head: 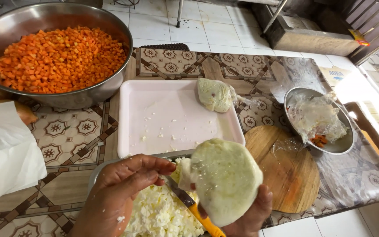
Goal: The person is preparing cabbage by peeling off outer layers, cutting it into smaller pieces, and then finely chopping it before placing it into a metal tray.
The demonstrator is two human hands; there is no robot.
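Right hand [246, 215] cradles 1 pale round cheese [227, 180] from below, fingers curled up around its underside; the same hand also grips a knife [189, 205] with a yellow handle, blade running left under the cheese. The cheese sits over the near edge of the worktop [66, 140], directly above a metal tray [94, 173] of white crumbled cheese [159, 215], so whatever comes off drops into that tray.

Left hand [121, 188] is at the cheese's left side, fingers drawn together and pinching the clear film [185, 169] that wraps it; the pinch appears placed to pull the wrap away from the cheese.

A white square tray [172, 116] lies mid-worktop, bare but for white crumbs. A 2nd wrapped cheese [216, 94] rests on its far right corner, within reach.

A round wooden board [286, 171] lies at the near right. Beyond it, a small steel bowl [345, 142] holds crumpled film and carrot scraps, evidently a waste container.

A large steel bowl [97, 87] of diced carrot [60, 59] stands at the far left corner. White paper [5, 153] lies at the left edge.
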